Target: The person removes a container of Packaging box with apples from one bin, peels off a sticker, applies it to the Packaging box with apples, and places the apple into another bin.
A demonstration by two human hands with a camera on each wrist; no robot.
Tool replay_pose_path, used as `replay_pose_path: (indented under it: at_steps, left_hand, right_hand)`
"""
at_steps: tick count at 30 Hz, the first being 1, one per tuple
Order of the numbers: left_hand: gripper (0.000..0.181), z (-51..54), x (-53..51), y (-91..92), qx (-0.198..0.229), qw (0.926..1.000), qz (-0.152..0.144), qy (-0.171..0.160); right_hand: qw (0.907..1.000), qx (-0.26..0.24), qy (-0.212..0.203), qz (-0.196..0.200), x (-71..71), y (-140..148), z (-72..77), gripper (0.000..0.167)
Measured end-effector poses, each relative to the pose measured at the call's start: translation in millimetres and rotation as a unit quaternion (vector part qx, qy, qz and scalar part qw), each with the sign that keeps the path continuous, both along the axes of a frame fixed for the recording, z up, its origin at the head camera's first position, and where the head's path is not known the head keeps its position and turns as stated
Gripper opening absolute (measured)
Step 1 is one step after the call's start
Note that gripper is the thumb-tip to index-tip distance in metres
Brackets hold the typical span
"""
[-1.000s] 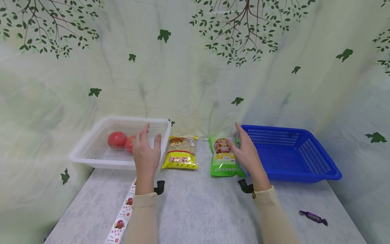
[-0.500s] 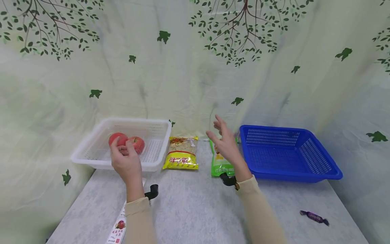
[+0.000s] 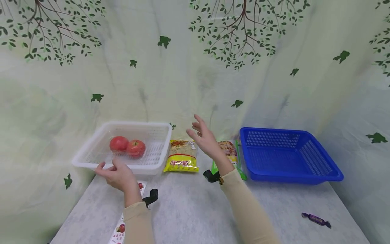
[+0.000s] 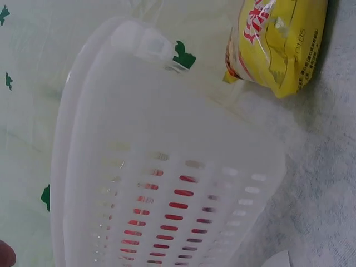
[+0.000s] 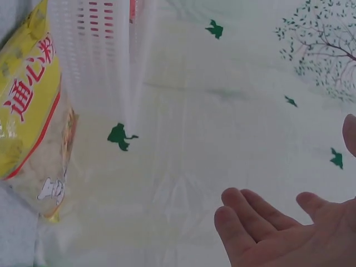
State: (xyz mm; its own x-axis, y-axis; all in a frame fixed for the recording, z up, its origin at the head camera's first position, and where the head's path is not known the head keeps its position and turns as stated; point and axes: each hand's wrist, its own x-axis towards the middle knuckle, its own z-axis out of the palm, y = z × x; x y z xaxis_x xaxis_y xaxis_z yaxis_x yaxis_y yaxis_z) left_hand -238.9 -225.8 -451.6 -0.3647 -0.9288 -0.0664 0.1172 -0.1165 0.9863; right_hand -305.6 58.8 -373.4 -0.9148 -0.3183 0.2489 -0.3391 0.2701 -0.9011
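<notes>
the white basket point(image 3: 152, 168) sits in the left part of the head view, just beyond the left hand point(image 3: 117, 176). two red apples point(image 3: 118, 144) lie inside it, side by side. the left hand is in front of the basket's near wall, and i can't tell if it touches the rim. its thumb and fingers are spread apart and hold nothing.

the right hand point(image 3: 205, 137) hangs in the air near the middle of the frame, a bit above the yellow bag point(image 3: 181, 161). its thumb and fingers are apart too, with nothing in them. its arm reaches up and left from the bottom of the frame, and hides part of the green bag point(image 3: 232, 150). both arms have tan sleeves point(image 3: 250, 210).

all this is on a gray worktop point(image 3: 189, 213). a blue basket point(image 3: 289, 176) is right of center, and a purple candy point(image 3: 316, 219) lies at the lower right. a paper strip point(image 3: 117, 234) with fruit pictures goes under the left arm. behind it all hangs a pale cloth point(image 3: 182, 84) with green leaves and branches.
</notes>
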Motion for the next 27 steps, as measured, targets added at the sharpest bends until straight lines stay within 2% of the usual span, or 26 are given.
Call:
replay_pose_path:
  at_steps: [6,10,14,23,27]
  left_hand:
    - [0.046,-7.4,-2.0,-0.1,0.024,0.9994,0.012,-0.023]
    - [0.047,-13.0,-3.2,2.1,0.042,0.9989,-0.008,-0.021]
    - [0.049,-17.4,-3.6,4.7,0.042,0.9985,-0.029,-0.019]
    - [0.051,-19.1,-3.0,5.5,0.043,0.9979,-0.038,-0.03]
    - [0.051,-17.6,-2.2,6.7,0.048,0.9977,-0.043,-0.018]
  right_hand:
    - [0.9995,0.001,-0.02,0.026,-3.7,-21.5,5.7,0.079]
    - [0.9986,0.003,-0.031,0.043,-6.6,-37.9,6.6,0.079]
    - [0.9963,-0.007,-0.055,0.065,-8.2,-52.2,5.9,0.078]
    - [0.9861,-0.038,-0.117,0.111,-14.0,-75.2,-1.9,0.079]
    - [0.9788,-0.049,-0.153,0.127,-18.1,-89.8,-4.0,0.081]
